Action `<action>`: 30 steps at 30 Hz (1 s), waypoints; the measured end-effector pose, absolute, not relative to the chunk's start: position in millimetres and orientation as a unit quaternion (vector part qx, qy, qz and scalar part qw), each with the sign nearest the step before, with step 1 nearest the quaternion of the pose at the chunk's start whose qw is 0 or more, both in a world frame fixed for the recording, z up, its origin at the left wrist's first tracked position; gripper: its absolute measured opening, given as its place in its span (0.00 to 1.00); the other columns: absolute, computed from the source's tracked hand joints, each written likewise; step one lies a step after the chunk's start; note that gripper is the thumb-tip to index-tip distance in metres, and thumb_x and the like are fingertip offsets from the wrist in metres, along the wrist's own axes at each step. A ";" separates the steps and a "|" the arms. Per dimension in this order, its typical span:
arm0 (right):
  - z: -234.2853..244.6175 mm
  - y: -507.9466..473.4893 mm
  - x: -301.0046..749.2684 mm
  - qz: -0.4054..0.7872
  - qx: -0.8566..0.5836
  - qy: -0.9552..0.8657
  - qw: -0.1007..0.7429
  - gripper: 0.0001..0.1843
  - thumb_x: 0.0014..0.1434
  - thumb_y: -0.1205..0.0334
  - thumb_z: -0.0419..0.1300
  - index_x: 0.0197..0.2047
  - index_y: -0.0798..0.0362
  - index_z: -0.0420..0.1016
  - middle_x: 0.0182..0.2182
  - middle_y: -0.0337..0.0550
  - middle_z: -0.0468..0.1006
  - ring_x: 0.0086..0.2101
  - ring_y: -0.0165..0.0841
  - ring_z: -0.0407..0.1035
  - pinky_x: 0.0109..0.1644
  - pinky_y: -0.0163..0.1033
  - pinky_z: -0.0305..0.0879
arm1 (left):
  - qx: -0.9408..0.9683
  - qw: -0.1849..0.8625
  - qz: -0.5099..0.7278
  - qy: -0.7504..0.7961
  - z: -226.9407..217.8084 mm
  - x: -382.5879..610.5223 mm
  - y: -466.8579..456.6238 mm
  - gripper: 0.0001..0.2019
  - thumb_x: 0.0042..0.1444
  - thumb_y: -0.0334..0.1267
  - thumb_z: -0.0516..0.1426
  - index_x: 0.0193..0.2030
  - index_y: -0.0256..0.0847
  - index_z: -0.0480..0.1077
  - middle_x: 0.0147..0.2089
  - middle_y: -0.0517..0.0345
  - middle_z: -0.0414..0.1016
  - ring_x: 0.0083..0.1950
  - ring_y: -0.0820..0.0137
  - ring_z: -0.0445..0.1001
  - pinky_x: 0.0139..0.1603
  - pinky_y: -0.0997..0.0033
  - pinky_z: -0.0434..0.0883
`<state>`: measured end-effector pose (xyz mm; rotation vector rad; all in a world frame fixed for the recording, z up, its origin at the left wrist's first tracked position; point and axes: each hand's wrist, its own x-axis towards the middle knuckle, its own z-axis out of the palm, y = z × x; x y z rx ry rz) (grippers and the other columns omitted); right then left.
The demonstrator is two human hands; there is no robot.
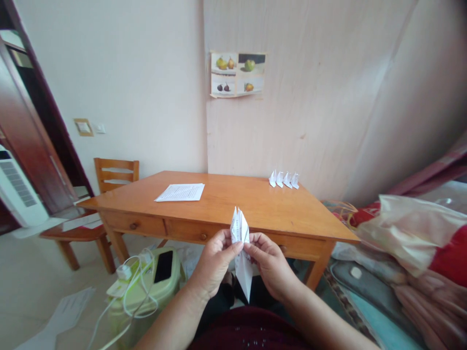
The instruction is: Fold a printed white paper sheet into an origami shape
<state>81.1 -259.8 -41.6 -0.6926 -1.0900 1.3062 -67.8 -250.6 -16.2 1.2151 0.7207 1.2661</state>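
Observation:
Between both hands I hold a folded paper piece [243,277], white with printed text, long and narrow with pointed ends above and below my fingers. My left hand [218,253] pinches its left edge, thumb on the front face. My right hand [268,255] grips the right edge, its thumb almost meeting the left one at the middle. The fingers behind the paper are partly hidden. It is held upright in front of the table's near edge. On the far right of the tabletop stand several folded paper figures [283,179] in a row.
A stack of printed sheets [180,192] lies on the left of the wooden table [233,199]. Below left, a green container [170,282] carries a phone [164,266] and white cables. A chair [116,176] stands at left; bags and cloth [408,238] are heaped at right.

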 end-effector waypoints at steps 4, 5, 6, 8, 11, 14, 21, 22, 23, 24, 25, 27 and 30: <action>-35.3 -261.7 79.6 0.557 -0.296 -0.483 0.607 0.15 0.58 0.52 0.70 0.40 0.54 0.73 0.33 0.38 0.74 0.31 0.27 0.65 0.37 0.34 0.60 | 0.534 0.586 0.531 0.298 -15.3 -70.3 -248.4 0.13 0.57 0.40 0.66 0.46 0.37 0.76 0.44 0.51 0.81 0.45 0.65 0.75 0.49 0.68 0.69; -33.9 -262.1 79.2 0.554 -0.298 -0.485 0.608 0.16 0.58 0.52 0.70 0.40 0.54 0.73 0.33 0.38 0.74 0.31 0.28 0.65 0.37 0.34 0.61 | 0.533 0.590 0.529 0.296 -15.4 -70.7 -247.8 0.12 0.57 0.40 0.66 0.45 0.37 0.76 0.43 0.51 0.81 0.45 0.65 0.75 0.49 0.68 0.69; -32.7 -262.5 78.9 0.551 -0.300 -0.487 0.608 0.17 0.57 0.51 0.70 0.40 0.54 0.73 0.33 0.39 0.75 0.31 0.28 0.66 0.37 0.34 0.61 | 0.530 0.596 0.528 0.293 -15.6 -71.0 -247.2 0.12 0.56 0.40 0.66 0.45 0.36 0.77 0.43 0.51 0.81 0.45 0.65 0.75 0.49 0.68 0.69; -31.5 -263.3 78.5 0.544 -0.309 -0.490 0.607 0.18 0.57 0.50 0.70 0.40 0.54 0.73 0.33 0.39 0.75 0.31 0.28 0.66 0.36 0.34 0.61 | 0.517 0.614 0.523 0.285 -16.4 -71.4 -246.0 0.14 0.56 0.40 0.67 0.46 0.36 0.77 0.42 0.51 0.81 0.44 0.65 0.75 0.49 0.68 0.69; -32.1 -263.9 78.5 0.540 -0.325 -0.495 0.599 0.20 0.56 0.48 0.70 0.40 0.54 0.72 0.31 0.38 0.75 0.30 0.28 0.65 0.35 0.34 0.61 | 0.495 0.639 0.518 0.279 -18.4 -71.7 -244.3 0.15 0.54 0.40 0.68 0.46 0.37 0.78 0.41 0.51 0.80 0.43 0.65 0.75 0.48 0.67 0.69; -32.6 -263.6 79.2 0.546 -0.324 -0.496 0.593 0.20 0.56 0.47 0.70 0.39 0.54 0.70 0.30 0.37 0.74 0.29 0.27 0.64 0.34 0.34 0.60 | 0.482 0.646 0.518 0.285 -20.9 -72.0 -242.7 0.13 0.53 0.40 0.68 0.43 0.36 0.78 0.39 0.52 0.80 0.41 0.67 0.74 0.47 0.68 0.68; -37.1 -259.8 85.4 0.552 -0.337 -0.544 0.534 0.21 0.57 0.45 0.69 0.36 0.55 0.70 0.27 0.36 0.72 0.26 0.26 0.61 0.30 0.33 0.55 | 0.448 0.666 0.525 0.283 -24.9 -72.5 -241.4 0.10 0.51 0.36 0.68 0.40 0.36 0.78 0.38 0.55 0.78 0.39 0.70 0.72 0.45 0.69 0.69; -38.9 -258.8 86.6 0.550 -0.336 -0.556 0.525 0.21 0.58 0.45 0.69 0.36 0.55 0.71 0.28 0.36 0.71 0.27 0.26 0.61 0.30 0.33 0.55 | 0.447 0.667 0.524 0.284 -24.8 -72.7 -241.5 0.10 0.51 0.35 0.68 0.40 0.37 0.78 0.38 0.55 0.78 0.39 0.69 0.72 0.45 0.69 0.69; -40.8 -257.8 87.7 0.545 -0.334 -0.568 0.519 0.21 0.58 0.45 0.68 0.36 0.55 0.71 0.28 0.37 0.71 0.27 0.26 0.60 0.30 0.33 0.55 | 0.447 0.668 0.522 0.284 -24.6 -73.0 -241.5 0.10 0.51 0.35 0.68 0.41 0.37 0.79 0.38 0.55 0.78 0.40 0.69 0.72 0.46 0.69 0.69; -42.5 -256.8 88.6 0.540 -0.332 -0.577 0.515 0.20 0.58 0.46 0.68 0.36 0.56 0.72 0.28 0.37 0.71 0.27 0.26 0.60 0.31 0.33 0.55 | 0.447 0.670 0.521 0.284 -24.2 -73.3 -241.6 0.10 0.51 0.35 0.68 0.41 0.37 0.79 0.39 0.55 0.78 0.41 0.69 0.72 0.46 0.69 0.69; -43.9 -255.9 89.3 0.536 -0.330 -0.584 0.513 0.20 0.59 0.46 0.68 0.36 0.56 0.73 0.28 0.36 0.70 0.27 0.26 0.59 0.31 0.33 0.54 | 0.447 0.671 0.519 0.283 -23.7 -73.7 -241.7 0.10 0.51 0.34 0.68 0.41 0.38 0.79 0.39 0.55 0.78 0.41 0.69 0.72 0.46 0.69 0.68; -45.4 -254.9 90.1 0.539 -0.322 -0.586 0.511 0.20 0.59 0.47 0.68 0.34 0.56 0.73 0.27 0.36 0.69 0.27 0.26 0.59 0.30 0.33 0.54 | 0.454 0.674 0.513 0.277 -22.4 -74.8 -241.8 0.10 0.51 0.34 0.68 0.42 0.39 0.78 0.39 0.56 0.77 0.41 0.70 0.72 0.44 0.70 0.67; -44.2 -255.5 90.3 0.560 -0.312 -0.570 0.514 0.20 0.58 0.47 0.69 0.32 0.56 0.72 0.25 0.35 0.68 0.25 0.25 0.58 0.29 0.33 0.53 | 0.480 0.672 0.499 0.264 -19.5 -76.9 -242.2 0.11 0.52 0.35 0.68 0.42 0.38 0.78 0.39 0.56 0.77 0.40 0.70 0.71 0.45 0.70 0.67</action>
